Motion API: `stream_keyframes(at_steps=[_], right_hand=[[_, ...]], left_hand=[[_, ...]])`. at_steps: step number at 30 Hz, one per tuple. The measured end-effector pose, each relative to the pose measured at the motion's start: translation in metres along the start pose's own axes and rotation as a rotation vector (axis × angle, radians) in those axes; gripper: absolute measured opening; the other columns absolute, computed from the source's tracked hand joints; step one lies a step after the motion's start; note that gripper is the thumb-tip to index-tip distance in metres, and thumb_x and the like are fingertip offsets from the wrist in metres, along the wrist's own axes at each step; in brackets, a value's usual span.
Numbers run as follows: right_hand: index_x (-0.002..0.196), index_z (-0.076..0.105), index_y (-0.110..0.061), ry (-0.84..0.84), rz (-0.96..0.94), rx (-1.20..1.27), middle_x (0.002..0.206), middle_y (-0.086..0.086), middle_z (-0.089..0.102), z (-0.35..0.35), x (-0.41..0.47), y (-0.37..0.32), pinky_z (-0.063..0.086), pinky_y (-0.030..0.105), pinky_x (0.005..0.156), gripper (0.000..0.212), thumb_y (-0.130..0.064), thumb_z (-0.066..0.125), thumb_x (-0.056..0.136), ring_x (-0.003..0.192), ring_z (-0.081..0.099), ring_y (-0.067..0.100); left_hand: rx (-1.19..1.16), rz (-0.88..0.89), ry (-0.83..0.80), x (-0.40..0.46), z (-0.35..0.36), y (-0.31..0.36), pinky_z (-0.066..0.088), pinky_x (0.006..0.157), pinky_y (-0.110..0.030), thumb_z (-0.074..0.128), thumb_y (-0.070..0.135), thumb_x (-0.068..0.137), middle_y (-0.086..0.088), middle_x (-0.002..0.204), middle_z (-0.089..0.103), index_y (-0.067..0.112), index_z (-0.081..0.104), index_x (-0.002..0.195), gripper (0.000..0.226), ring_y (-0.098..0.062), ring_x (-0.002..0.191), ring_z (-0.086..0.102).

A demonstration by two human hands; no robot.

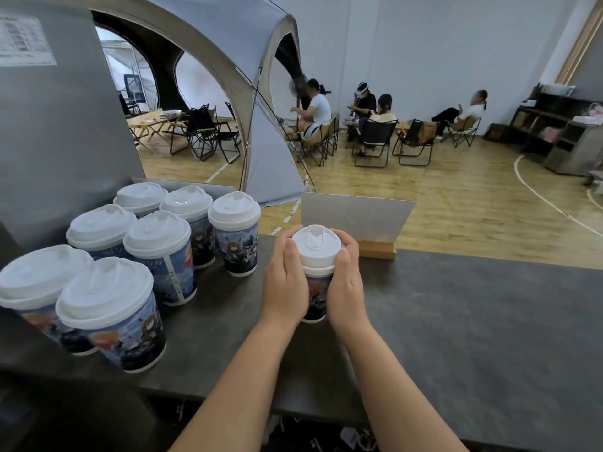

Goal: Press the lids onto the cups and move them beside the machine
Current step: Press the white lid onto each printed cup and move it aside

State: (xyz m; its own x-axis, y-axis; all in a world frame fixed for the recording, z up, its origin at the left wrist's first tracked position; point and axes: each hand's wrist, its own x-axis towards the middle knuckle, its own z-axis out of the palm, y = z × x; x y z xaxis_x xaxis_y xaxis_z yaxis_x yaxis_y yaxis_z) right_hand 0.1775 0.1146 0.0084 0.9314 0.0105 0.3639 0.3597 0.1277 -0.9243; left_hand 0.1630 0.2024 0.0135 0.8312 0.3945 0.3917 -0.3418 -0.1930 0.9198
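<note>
Cups, seven lidded, stand at nine o'clock by machine; left hand and right hand grip the eighth cup, lid on, likely last to move.

Both hands' fingers hide behind the cup.

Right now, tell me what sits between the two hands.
Head view: a lidded cup, held between left hand and right hand.

No legible text anywhere, sheet on the grey machine blurred, lettering on the printed cups too small to read
</note>
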Motion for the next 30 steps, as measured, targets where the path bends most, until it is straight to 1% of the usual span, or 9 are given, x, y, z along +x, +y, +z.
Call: stream_keyframes(at_steps=[4,8,11,14,18,22,24,27,30], right_hand=[[0.131,0.04,-0.035,-0.136,0.014,0.002,0.123,-0.017,0.058,-0.01,-0.003,0.005,0.049,0.02,0.09,0.05,-0.051,0.051,0.085,0.115,0.059,0.002],[0.136,0.036,-0.026,-0.162,-0.01,0.012,0.128,-0.011,0.056,-0.012,-0.002,0.007,0.048,0.017,0.091,0.063,-0.048,0.058,0.081,0.117,0.057,0.001],[0.131,0.042,-0.027,-0.115,-0.011,0.086,0.123,-0.009,0.059,-0.007,-0.002,0.01,0.051,0.021,0.087,0.053,-0.047,0.054,0.083,0.113,0.06,0.006],[0.117,0.056,-0.023,0.003,0.13,0.23,0.112,0.0,0.068,-0.003,0.003,0.007,0.056,0.03,0.078,0.032,-0.034,0.05,0.087,0.103,0.067,0.017],[0.107,0.068,-0.018,0.109,0.452,0.25,0.106,0.01,0.074,-0.002,0.025,-0.002,0.056,0.052,0.092,0.029,-0.027,0.055,0.082,0.105,0.069,0.034],[0.104,0.073,-0.01,0.126,0.587,0.28,0.1,0.012,0.076,0.0,0.036,-0.013,0.057,0.042,0.081,0.027,-0.023,0.061,0.083,0.097,0.071,0.034],[0.106,0.073,-0.009,0.125,0.609,0.305,0.098,0.011,0.077,-0.001,0.037,-0.016,0.056,0.037,0.074,0.026,-0.021,0.062,0.085,0.091,0.071,0.03],[0.103,0.074,-0.011,0.127,0.594,0.269,0.098,0.009,0.077,-0.001,0.036,-0.017,0.057,0.038,0.074,0.024,-0.023,0.063,0.086,0.096,0.071,0.031],[0.102,0.075,-0.014,0.112,0.548,0.237,0.098,0.008,0.077,0.0,0.033,-0.018,0.058,0.04,0.081,0.024,-0.022,0.059,0.087,0.098,0.072,0.031]], left_hand=[[-0.056,-0.001,-0.216,-0.001,-0.014,-0.01,0.049,0.103,-0.04,0.05,0.055,0.088,0.022,0.123,0.06,0.035,0.043,0.133,0.051,-0.006,0.12,0.057],[-0.082,0.007,-0.271,0.0,-0.017,-0.011,0.05,0.1,-0.032,0.058,0.053,0.081,0.025,0.123,0.058,0.034,0.04,0.136,0.061,-0.003,0.12,0.056],[-0.111,-0.019,-0.246,0.001,-0.015,-0.01,0.051,0.097,-0.031,0.052,0.047,0.085,0.02,0.121,0.061,0.036,0.045,0.13,0.047,-0.006,0.118,0.058],[-0.05,-0.048,-0.173,0.009,-0.017,-0.002,0.051,0.094,-0.035,0.038,0.033,0.094,0.01,0.114,0.064,0.03,0.055,0.114,0.026,-0.007,0.111,0.06],[0.065,-0.206,-0.283,0.035,-0.028,0.013,0.053,0.094,-0.043,0.039,0.018,0.101,0.0,0.108,0.068,0.02,0.059,0.103,0.02,-0.015,0.106,0.063],[0.052,-0.301,-0.359,0.045,-0.033,0.025,0.051,0.067,-0.023,0.043,0.019,0.102,0.006,0.089,0.068,0.02,0.058,0.094,0.017,-0.007,0.083,0.062],[0.048,-0.31,-0.367,0.047,-0.034,0.028,0.048,0.064,-0.02,0.044,0.02,0.102,0.006,0.088,0.068,0.021,0.058,0.094,0.017,-0.005,0.08,0.061],[0.031,-0.332,-0.338,0.042,-0.031,0.031,0.05,0.067,-0.021,0.042,0.019,0.103,0.004,0.091,0.068,0.019,0.059,0.096,0.019,-0.006,0.082,0.061],[0.004,-0.261,-0.066,0.026,-0.02,0.027,0.051,0.078,-0.029,0.043,0.02,0.103,0.005,0.093,0.07,0.017,0.064,0.094,0.023,-0.007,0.089,0.063]])
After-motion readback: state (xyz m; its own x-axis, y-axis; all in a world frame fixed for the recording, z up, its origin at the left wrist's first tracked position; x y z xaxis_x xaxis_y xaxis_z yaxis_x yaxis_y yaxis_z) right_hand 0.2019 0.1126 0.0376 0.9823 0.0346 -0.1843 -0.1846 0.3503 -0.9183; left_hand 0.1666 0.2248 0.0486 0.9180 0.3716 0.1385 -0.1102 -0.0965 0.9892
